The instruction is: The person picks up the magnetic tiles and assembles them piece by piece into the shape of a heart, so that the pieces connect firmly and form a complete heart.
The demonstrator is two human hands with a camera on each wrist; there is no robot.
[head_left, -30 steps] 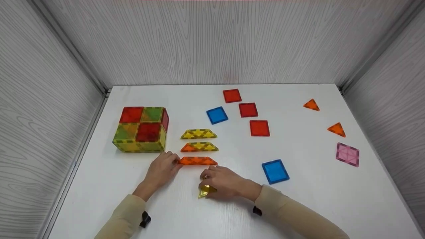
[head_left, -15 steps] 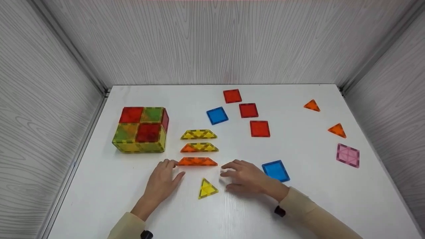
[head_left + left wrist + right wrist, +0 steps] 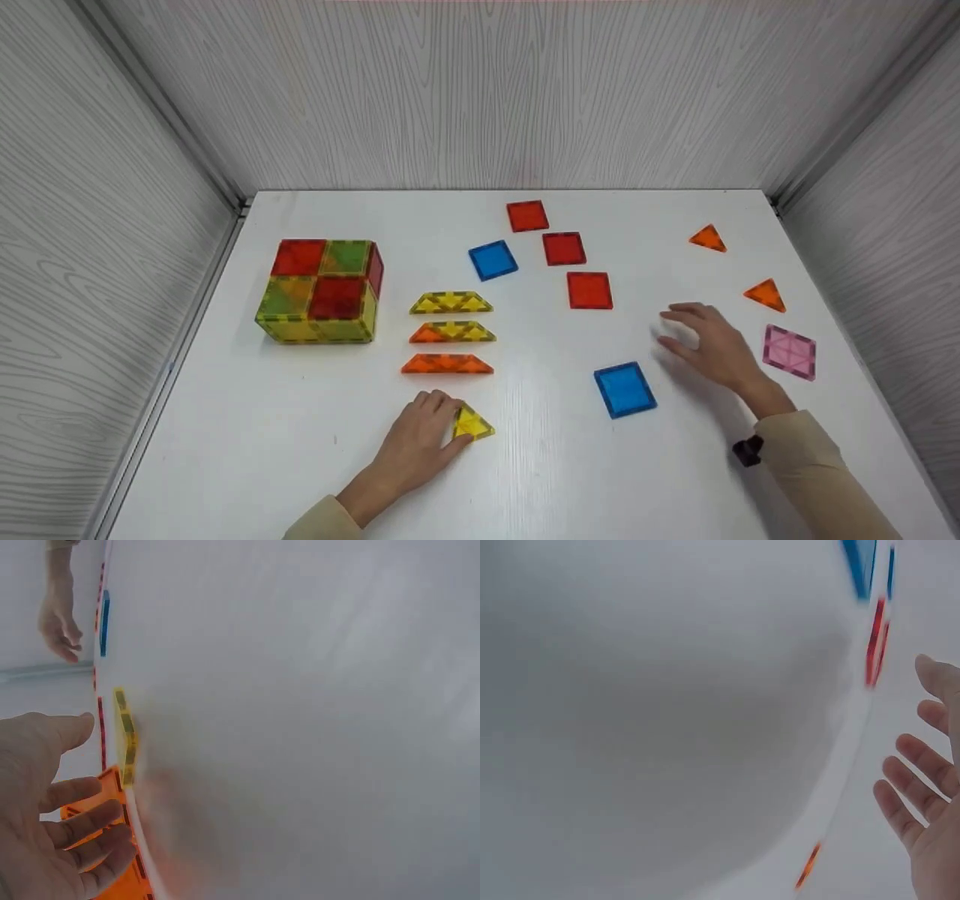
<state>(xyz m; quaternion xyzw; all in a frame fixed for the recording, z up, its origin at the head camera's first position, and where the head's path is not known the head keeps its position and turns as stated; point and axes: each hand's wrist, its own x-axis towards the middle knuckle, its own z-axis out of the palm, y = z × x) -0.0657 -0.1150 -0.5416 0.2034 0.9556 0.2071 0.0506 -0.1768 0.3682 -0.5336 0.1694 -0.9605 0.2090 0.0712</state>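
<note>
My left hand (image 3: 420,439) is beside a yellow triangular magnetic tile (image 3: 472,425) lying flat near the front of the table. Thumb and fingers are spread at the tile's left side, and the left wrist view shows them apart with no grip on it. Beyond it lie an orange trapezoid strip (image 3: 448,364), an orange-and-yellow strip (image 3: 453,331) and a yellow strip (image 3: 451,303). My right hand (image 3: 716,349) hovers with loose, parted fingers between a blue square tile (image 3: 625,390) and a pink square tile (image 3: 790,352). It holds nothing.
A block of red, green and yellow tiles (image 3: 319,289) stands at the left. Behind the strips lie another blue square (image 3: 493,260) and red squares (image 3: 589,290). Orange triangles (image 3: 765,295) lie at the right. Grey panels (image 3: 495,90) enclose the table's back and sides.
The right hand let go of the yellow triangle, then moved right across the table. The left hand left the orange strip and came down to the yellow triangle.
</note>
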